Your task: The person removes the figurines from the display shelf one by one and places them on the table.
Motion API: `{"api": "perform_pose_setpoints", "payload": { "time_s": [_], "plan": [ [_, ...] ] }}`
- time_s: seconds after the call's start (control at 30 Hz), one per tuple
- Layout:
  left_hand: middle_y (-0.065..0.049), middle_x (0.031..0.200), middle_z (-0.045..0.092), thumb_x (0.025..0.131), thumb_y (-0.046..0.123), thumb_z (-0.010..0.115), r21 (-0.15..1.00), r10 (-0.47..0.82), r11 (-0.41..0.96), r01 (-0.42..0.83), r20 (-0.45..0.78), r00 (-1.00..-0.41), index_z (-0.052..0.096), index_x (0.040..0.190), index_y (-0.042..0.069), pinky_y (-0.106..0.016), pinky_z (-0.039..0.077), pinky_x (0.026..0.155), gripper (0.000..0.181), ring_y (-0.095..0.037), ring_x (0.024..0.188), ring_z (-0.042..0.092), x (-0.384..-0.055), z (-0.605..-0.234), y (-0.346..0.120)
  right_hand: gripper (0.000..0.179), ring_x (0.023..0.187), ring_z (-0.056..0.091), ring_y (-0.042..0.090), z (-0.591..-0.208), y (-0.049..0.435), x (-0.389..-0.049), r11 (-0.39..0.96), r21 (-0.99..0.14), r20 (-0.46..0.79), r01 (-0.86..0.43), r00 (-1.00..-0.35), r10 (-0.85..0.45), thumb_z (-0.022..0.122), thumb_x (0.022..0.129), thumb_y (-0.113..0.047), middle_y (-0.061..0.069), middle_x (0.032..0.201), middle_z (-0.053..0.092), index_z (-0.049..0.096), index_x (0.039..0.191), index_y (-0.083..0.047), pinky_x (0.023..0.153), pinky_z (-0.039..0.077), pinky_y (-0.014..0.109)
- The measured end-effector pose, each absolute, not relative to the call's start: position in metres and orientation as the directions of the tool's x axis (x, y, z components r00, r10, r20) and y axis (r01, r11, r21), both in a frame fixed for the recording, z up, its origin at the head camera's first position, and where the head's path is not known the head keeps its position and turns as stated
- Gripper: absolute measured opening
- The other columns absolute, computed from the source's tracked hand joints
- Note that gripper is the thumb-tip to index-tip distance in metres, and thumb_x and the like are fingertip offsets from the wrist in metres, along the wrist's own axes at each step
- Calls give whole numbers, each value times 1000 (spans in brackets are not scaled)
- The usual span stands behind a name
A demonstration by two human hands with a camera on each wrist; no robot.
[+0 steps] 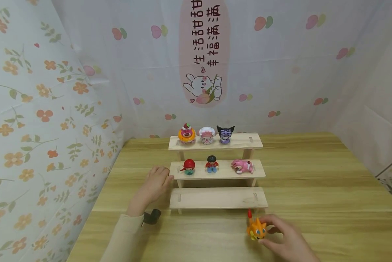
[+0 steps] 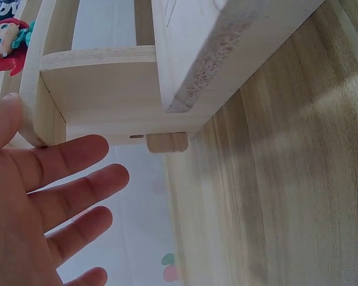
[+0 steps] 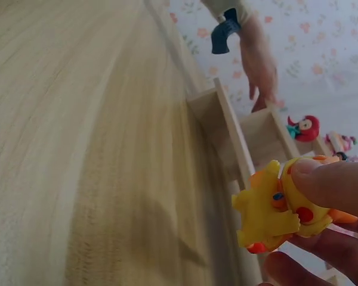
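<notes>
nearest: bare right hand (image 1: 290, 240), near right, thumb and fingers pinching orange-and-yellow plastic creature toy with red-tipped tail (image 1: 257, 230). toy just on near side of the pale wooden lowest tier (image 1: 215, 198), by its right end. looks lifted off the light wood-grain table (image 1: 317, 182); yellow underside visible in right wrist view.

bare left hand (image 1: 155, 185) at left end of the pale wooden middle tier (image 1: 225, 170). fingers spread and fairly straight, thumb against board edge. probably steadying; cannot tell how hard.

on middle tier, left to right: red-haired figure with green body (image 1: 188, 167), black-haired figure in red top and blue trousers (image 1: 212, 165), pink figure lying low (image 1: 243, 166). on the pale wooden upper tier (image 1: 248, 139), far side: magenta bear with orange ring (image 1: 186, 134), pink figure in white hat (image 1: 207, 136), purple figure with black pointed hood (image 1: 225, 134).

step, as judged: bringing toy to the display, late placing stage, not set down yet. next move likely calls for a small lift over the near edge, then upright lowering and release, without bumping the tier.

text: pink printed panel (image 1: 204, 51) on far cloth, sideways, apparently 生活甜甜 and 幸福满满, rabbit drawing (image 1: 202, 87) below. no brand or label legible on toys.
</notes>
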State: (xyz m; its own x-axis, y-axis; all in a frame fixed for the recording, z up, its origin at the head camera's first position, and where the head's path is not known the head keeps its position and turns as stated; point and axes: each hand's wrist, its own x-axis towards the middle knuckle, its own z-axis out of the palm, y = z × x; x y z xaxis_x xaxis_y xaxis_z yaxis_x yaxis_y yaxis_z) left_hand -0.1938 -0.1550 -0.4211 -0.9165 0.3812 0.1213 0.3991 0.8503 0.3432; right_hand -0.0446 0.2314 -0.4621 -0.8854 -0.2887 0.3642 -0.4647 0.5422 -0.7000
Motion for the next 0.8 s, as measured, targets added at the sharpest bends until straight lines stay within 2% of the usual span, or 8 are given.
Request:
{"api": "perform_pose_setpoints", "payload": {
  "time_s": [0.17, 0.3, 0.53, 0.8],
  "plan": [
    [-17, 121, 58, 101, 23, 45, 349, 381, 848, 400, 124, -916, 58, 107, 0, -56, 29, 106, 26, -36, 121, 42, -194, -422, -156, 45, 85, 57, -3, -470, 229, -45, 574, -693, 344, -436, -900, -268, 85, 68, -12, -5, 99, 66, 62, 106, -16, 66, 53, 24],
    [-16, 121, 58, 101, 23, 45, 354, 383, 845, 400, 121, -916, 58, 107, 1, -56, 29, 106, 27, -37, 122, 42, -194, -422, -156, 47, 84, 59, -2, -475, 225, -47, 605, -690, 333, -397, -917, -221, 86, 66, -9, -4, 98, 67, 62, 106, -15, 67, 54, 26],
    [-16, 121, 59, 101, 24, 45, 355, 388, 841, 408, 129, -913, 58, 106, 1, -55, 29, 107, 26, -36, 122, 43, -194, -424, -156, 52, 81, 61, -1, -482, 215, -51, 657, -709, 256, -257, -962, -100, 87, 60, -2, -4, 96, 69, 62, 104, -17, 70, 55, 27],
    [-18, 118, 59, 101, 21, 45, 370, 390, 831, 416, 146, -909, 57, 104, 1, -56, 30, 104, 24, -37, 119, 43, -195, -425, -156, 57, 84, 62, 0, -489, 215, -56, 704, -661, 304, -261, -950, -67, 88, 56, -1, -6, 95, 70, 61, 103, -19, 73, 55, 29]
  ]
}}
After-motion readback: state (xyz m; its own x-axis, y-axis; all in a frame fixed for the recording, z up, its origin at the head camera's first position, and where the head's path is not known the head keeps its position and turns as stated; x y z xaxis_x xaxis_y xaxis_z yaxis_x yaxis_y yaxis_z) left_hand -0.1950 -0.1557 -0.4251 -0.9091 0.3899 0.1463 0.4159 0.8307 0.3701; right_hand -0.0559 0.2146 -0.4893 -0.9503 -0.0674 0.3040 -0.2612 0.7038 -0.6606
